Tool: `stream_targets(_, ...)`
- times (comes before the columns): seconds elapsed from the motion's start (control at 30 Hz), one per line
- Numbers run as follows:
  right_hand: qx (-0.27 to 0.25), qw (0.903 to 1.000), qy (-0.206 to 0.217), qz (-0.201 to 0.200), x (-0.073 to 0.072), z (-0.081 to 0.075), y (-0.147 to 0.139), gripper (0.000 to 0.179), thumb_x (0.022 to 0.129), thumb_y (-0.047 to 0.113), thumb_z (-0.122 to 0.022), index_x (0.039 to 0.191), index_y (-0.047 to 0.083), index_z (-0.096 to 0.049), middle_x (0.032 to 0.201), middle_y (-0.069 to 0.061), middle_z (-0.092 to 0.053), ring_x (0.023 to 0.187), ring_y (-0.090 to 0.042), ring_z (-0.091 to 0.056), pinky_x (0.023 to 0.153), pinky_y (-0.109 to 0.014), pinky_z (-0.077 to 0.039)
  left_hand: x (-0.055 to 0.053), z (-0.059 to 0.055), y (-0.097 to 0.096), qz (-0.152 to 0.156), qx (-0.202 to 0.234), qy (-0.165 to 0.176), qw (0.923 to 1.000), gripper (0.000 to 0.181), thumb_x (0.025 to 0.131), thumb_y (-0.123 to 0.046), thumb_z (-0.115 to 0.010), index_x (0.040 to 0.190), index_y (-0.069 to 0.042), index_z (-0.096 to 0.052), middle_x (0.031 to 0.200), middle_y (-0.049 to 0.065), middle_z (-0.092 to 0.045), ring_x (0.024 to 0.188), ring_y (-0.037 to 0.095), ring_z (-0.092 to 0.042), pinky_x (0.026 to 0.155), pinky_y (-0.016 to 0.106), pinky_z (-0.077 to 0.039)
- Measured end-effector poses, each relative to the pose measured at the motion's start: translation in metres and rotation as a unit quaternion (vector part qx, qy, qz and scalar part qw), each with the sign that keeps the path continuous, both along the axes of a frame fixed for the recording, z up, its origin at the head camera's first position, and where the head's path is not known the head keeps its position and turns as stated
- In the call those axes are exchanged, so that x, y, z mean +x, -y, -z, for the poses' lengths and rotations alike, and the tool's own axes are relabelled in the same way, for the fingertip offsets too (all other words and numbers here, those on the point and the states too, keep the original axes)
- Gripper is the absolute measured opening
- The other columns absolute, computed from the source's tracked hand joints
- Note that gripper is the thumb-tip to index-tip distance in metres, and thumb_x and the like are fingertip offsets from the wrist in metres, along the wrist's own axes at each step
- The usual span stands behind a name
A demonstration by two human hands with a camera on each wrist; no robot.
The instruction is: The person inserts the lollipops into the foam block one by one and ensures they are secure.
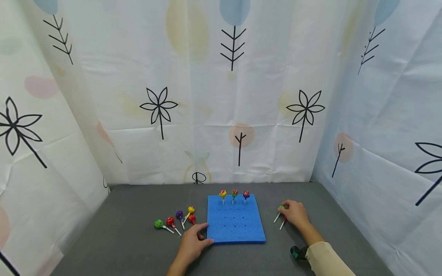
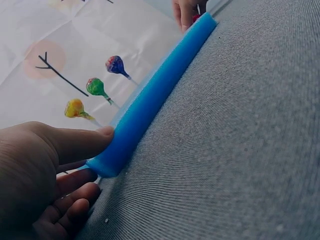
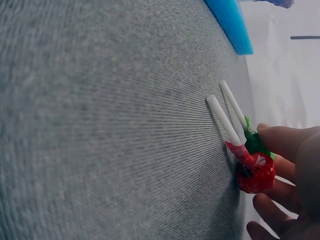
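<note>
My left hand (image 1: 191,245) grips the near left corner of a blue foam board (image 1: 236,237), thumb at the front corner and index finger along the left edge. Three lollipops stand upright in the board's far row: a yellow one (image 1: 222,194), a green and red one (image 1: 235,193) and a purple and red one (image 1: 246,194). Right of the board, my right hand (image 1: 296,213) pinches a green lollipop (image 3: 256,143) by its wrapped head. Beside it lies a red lollipop (image 3: 256,173), its stick angled like the green one's. The other fingers spread loosely behind them.
Left of the board lie several more lollipops: green (image 1: 159,224), red (image 1: 170,221), purple (image 1: 179,214), yellow (image 1: 191,209) and another red (image 1: 192,219). Rows of small holes mark the board. A dark device (image 1: 299,253) sits by the right wrist. Patterned curtains (image 1: 207,153) enclose the grey table (image 1: 131,245).
</note>
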State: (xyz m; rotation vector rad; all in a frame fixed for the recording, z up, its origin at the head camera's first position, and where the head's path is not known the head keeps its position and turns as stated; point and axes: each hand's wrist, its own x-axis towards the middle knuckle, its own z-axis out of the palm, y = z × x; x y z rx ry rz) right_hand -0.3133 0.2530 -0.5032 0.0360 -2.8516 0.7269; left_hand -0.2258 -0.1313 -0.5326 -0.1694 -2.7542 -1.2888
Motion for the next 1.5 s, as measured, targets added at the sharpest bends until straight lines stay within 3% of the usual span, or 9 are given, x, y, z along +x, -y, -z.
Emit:
stream_targets(0.2, -0.035, 0.9992, -0.017, -0.006, -0.001, 0.002, 0.000, 0.021, 0.083, 0.018, -0.076, 0.095, 0.002, -0.070, 0.084, -0.005, -0.064, 0.080, -0.026, -0.055, 0.073, -0.046, -0.043, 0.001, 0.000, 0.000, 0.000, 0.002, -0.002, 1.0000, 0.055, 0.072, -0.020, -0.087, 0.120, -0.005, -0.067, 0.090, 0.000, -0.057, 0.073, 0.013, -0.049, 0.060, 0.029, -0.040)
stream_targets(0.53, -0.085, 0.9916, -0.086, -0.045, 0.001, 0.002, 0.010, 0.022, 0.082, 0.013, -0.078, 0.100, 0.002, -0.071, 0.090, -0.008, -0.064, 0.084, -0.027, -0.060, 0.077, -0.048, -0.047, 0.003, 0.000, 0.001, 0.004, 0.002, -0.006, 1.0000, 0.055, 0.072, -0.021, -0.086, 0.121, -0.006, -0.067, 0.089, -0.001, -0.057, 0.072, 0.012, -0.049, 0.059, 0.029, -0.039)
stream_targets(0.77, -0.095, 0.9867, -0.123, -0.048, 0.002, 0.000, 0.019, 0.022, 0.082, 0.012, -0.078, 0.101, 0.004, -0.071, 0.089, -0.007, -0.063, 0.085, -0.028, -0.059, 0.076, -0.047, -0.047, 0.003, 0.001, 0.001, 0.007, 0.005, -0.001, 1.0000, 0.054, 0.073, -0.021, -0.086, 0.121, -0.006, -0.066, 0.092, -0.001, -0.058, 0.073, 0.012, -0.050, 0.060, 0.028, -0.040)
stream_targets(1.13, -0.154, 0.9704, -0.179, -0.052, 0.003, -0.005, 0.036, 0.025, 0.081, 0.010, -0.080, 0.103, 0.003, -0.071, 0.092, -0.007, -0.064, 0.084, -0.024, -0.062, 0.074, -0.042, -0.051, 0.000, -0.006, 0.000, -0.001, 0.006, 0.028, 0.9996, 0.055, 0.073, -0.021, -0.086, 0.123, -0.008, -0.066, 0.095, 0.001, -0.058, 0.076, 0.015, -0.051, 0.062, 0.031, -0.042)
stream_targets(1.5, -0.190, 0.9561, -0.213, -0.065, 0.007, -0.014, 0.060, 0.023, 0.081, 0.006, -0.079, 0.102, 0.004, -0.071, 0.091, -0.005, -0.063, 0.081, -0.021, -0.064, 0.069, -0.032, -0.053, 0.000, -0.003, 0.001, 0.005, 0.000, 0.010, 0.9999, 0.055, 0.073, -0.023, -0.086, 0.122, -0.007, -0.066, 0.093, -0.001, -0.058, 0.075, 0.013, -0.050, 0.061, 0.030, -0.040)
